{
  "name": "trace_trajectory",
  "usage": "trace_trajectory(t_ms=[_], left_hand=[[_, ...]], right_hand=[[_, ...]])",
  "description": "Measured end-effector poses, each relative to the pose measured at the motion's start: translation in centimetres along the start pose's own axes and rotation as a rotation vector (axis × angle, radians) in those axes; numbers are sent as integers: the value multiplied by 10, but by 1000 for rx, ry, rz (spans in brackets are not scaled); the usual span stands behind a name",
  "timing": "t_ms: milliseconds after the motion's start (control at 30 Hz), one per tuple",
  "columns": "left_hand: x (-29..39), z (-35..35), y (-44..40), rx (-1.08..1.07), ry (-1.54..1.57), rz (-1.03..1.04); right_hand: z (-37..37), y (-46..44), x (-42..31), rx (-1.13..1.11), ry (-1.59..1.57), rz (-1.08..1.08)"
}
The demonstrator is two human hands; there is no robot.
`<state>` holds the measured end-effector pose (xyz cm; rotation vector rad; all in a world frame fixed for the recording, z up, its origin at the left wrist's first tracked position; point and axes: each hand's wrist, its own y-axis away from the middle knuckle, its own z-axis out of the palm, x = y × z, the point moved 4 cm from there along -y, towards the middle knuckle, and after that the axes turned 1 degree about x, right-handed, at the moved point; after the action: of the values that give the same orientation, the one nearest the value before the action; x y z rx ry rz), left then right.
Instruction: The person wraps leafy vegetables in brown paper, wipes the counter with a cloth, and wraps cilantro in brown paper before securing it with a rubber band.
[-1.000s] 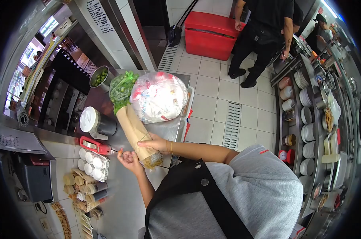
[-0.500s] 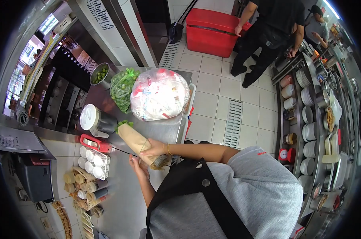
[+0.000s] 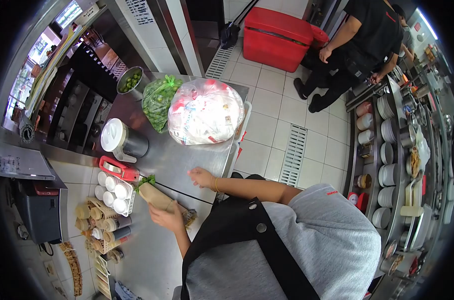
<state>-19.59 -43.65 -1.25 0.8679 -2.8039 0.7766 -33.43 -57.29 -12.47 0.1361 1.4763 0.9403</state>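
My left hand (image 3: 168,218) is closed around a bundle of leafy herbs wrapped in brown paper (image 3: 158,197), low over the steel counter. Green leaves stick out at its far end, and stringy roots show at the near end. My right hand (image 3: 203,178) hovers apart from the bundle, its fingers loosely bent with nothing visible in them. A thin yellow band circles the right wrist. Between the hands a black cord (image 3: 179,192) crosses the counter from a red device (image 3: 119,169).
A stuffed clear plastic bag (image 3: 205,112), bagged greens (image 3: 159,102), a pot of green fruit (image 3: 132,82) and a lidded jug (image 3: 124,140) stand beyond my hands. White cups (image 3: 121,205) and bottles (image 3: 102,225) sit left. A co-worker (image 3: 362,45) stands by the red cooler (image 3: 277,40).
My right hand has let go of the bundle and sits apart from it. My left hand now grips the bundle, which has shifted left and nearer my body. The co-worker has moved right.
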Motion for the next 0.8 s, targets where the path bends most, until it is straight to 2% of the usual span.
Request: trace_trajectory(t_ms=[33,100,167,200,233,267,300,367,500,600,667,800], left_hand=[[15,-3,-4,1,-2,-7],[46,7,-3,-313,770,-105],[88,8,7,-447,995,-62],[103,12,14,-443,994,-64],[118,21,22,-510,1183,-86],[129,23,22,-580,1372,-105],[131,20,19,-582,1373,-101],[135,10,15,-570,1105,37],[142,16,16,-514,1071,200],[153,16,12,-535,1190,163],[155,16,9,-550,1267,-58],[152,28,12,-578,1350,-87]], right_hand=[[0,3,-5,-5,5,2],[-1,14,-18,84,-217,-13],[-2,8,-21,92,-283,-35],[-3,4,-24,107,-357,-60],[-4,2,-29,104,-356,-63],[-10,2,-35,215,-455,-125],[-18,3,-41,329,-553,-187],[-32,2,-49,373,-569,-182],[-46,-2,-61,464,-633,-215],[-50,-1,-66,478,-666,-271],[-55,1,-70,506,-666,-292],[-57,4,-71,531,-668,-323]])
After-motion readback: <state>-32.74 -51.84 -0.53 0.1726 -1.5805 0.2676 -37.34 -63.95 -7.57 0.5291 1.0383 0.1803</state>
